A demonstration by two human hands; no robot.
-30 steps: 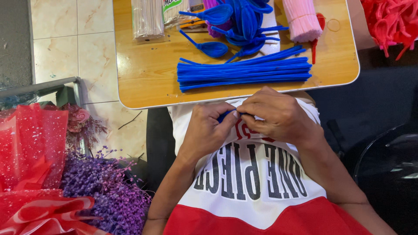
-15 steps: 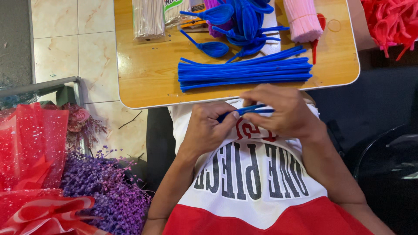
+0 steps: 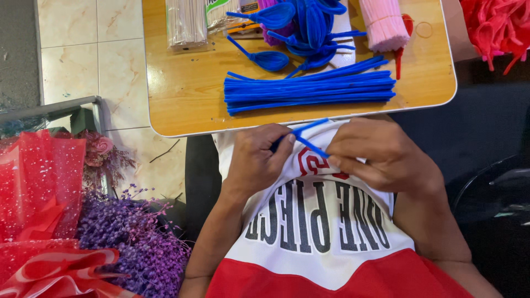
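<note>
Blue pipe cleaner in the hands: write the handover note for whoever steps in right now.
Left hand: fingers closed on a blue pipe cleaner, held against the shirt below the table edge.
Right hand: pinching the same pipe cleaner at its other end; the stem is bent between the hands.
On the wooden table: a bundle of straight blue pipe cleaners, several finished blue loops, a pink bundle, a white bundle.
Done: some loops shaped.
Left: this bend is unfinished; the straight bundle is untouched.
</note>
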